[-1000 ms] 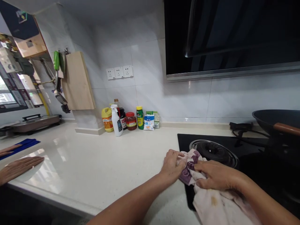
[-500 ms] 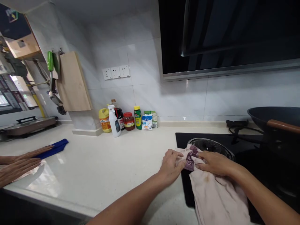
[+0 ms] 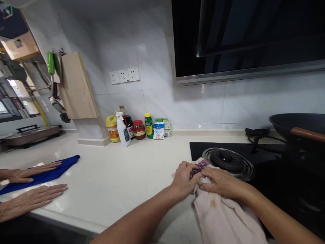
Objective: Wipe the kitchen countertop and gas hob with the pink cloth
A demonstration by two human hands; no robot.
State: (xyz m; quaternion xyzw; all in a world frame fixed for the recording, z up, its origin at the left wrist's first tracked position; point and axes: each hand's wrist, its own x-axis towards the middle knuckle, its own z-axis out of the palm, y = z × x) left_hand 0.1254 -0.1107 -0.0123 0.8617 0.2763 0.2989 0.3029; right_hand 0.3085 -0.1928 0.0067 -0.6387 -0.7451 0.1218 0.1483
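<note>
A pale pink towel [image 3: 225, 217] with a purple patterned band lies bunched at the left edge of the black stove top [image 3: 269, 162] and hangs toward me. My left hand [image 3: 185, 178] has its curled fingers on the towel's far end, over the white countertop [image 3: 142, 176]. Right beside it, my right hand [image 3: 222, 181] grips the towel's gathered middle. The round burner [image 3: 227, 161] sits just beyond my right hand, uncovered by the cloth.
At left, another person's hands [image 3: 33, 200] lie by a blue cloth [image 3: 61, 169]. A spray bottle [image 3: 123, 132], a red-lidded jar [image 3: 139, 130] and several other containers line the wall. A wok [image 3: 299, 130] stands at right, under the range hood [image 3: 243, 40].
My right hand has moved left with the towel, closer to my left hand, baring more of the burner. The other person's hands have come apart and the blue cloth is spread wider.
</note>
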